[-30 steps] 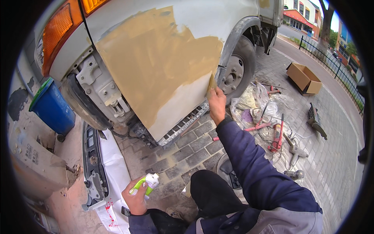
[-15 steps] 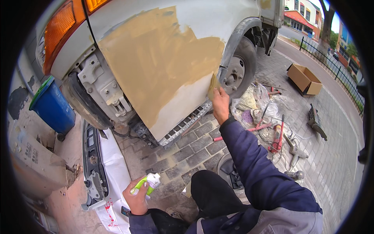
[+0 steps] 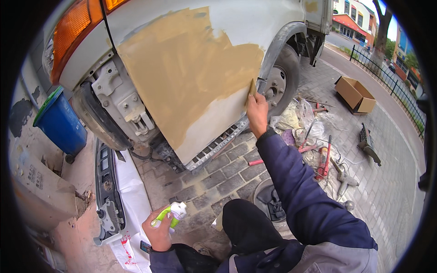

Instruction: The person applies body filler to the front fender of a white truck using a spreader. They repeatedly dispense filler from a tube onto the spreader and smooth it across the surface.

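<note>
My right hand point(image 3: 257, 112) grips a tan-smeared putty spreader point(image 3: 252, 87) at the right edge of the vehicle's door panel point(image 3: 207, 120), close to the wheel arch. The spreader appears nearly edge-on, upright against the panel. Tan filler point(image 3: 186, 68) covers most of this panel in broad streaks, while its lower right part is pale and bare. Down at the lower left, my left hand point(image 3: 157, 231) is closed around a green and white tube point(image 3: 172, 213) with a white end pointing up to the right. The fingers hide part of that tube.
Red-handled tools point(image 3: 324, 159), a grey power tool point(image 3: 347, 179) and plastic sheeting lie right of my arm. A bucket point(image 3: 261, 189) stands by my knee. Beyond are a wheel point(image 3: 287, 75) and cardboard box point(image 3: 355, 95). Leftward are a bumper part point(image 3: 108, 191) and blue bin point(image 3: 63, 123).
My right hand has shifted slightly upward along the panel's edge, and the spreader has turned from showing its face to nearly edge-on. The left hand with the tube has hardly moved.
</note>
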### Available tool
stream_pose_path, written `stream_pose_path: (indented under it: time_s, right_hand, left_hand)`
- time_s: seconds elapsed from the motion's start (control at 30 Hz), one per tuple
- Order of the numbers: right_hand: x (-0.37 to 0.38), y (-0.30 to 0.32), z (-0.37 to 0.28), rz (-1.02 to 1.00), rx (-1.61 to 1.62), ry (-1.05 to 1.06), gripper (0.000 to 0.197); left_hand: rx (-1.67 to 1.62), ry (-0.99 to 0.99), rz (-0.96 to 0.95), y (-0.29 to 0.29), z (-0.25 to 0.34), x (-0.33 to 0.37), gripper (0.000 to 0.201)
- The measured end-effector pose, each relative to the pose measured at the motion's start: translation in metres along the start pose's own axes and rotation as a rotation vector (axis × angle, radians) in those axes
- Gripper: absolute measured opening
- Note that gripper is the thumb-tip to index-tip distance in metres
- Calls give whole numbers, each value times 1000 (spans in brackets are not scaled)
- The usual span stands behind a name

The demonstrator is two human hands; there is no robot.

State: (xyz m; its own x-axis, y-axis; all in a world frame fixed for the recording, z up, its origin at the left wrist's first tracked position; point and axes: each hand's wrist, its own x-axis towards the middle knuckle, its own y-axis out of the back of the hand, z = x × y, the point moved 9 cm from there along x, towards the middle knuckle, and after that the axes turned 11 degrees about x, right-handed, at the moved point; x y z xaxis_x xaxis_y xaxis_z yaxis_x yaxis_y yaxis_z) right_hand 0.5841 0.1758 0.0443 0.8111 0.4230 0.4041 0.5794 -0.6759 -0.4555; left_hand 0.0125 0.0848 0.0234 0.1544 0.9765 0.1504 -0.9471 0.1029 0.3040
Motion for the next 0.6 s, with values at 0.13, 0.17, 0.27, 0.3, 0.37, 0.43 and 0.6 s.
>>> stream_pose_path:
  time_s: [0.13,0.17,0.27,0.3,0.37,0.43,0.6]
  right_hand:
    - [5,22,-3,69,192,-64,31]
    - [11,26,-6,86,202,-60,31]
    - [34,15,-12,88,120,-15,33]
    - [37,10,-12,83,119,0,33]
    - [38,-1,-11,78,37,30,33]
    - [35,-7,-13,61,-19,60,33]
    - [17,8,-13,-69,-63,-11,31]
  left_hand:
    - [2,7,-5,-5,-4,2,30]
    - [3,-3,-11,-5,-3,2,29]
    - [42,4,1,0,-5,1,29]
    - [38,-1,13,2,-4,0,29]
    - [25,-19,34,6,-1,-3,29]
    - [34,-2,31,8,-1,-4,29]
    - [-12,6,6,2,1,-3,27]
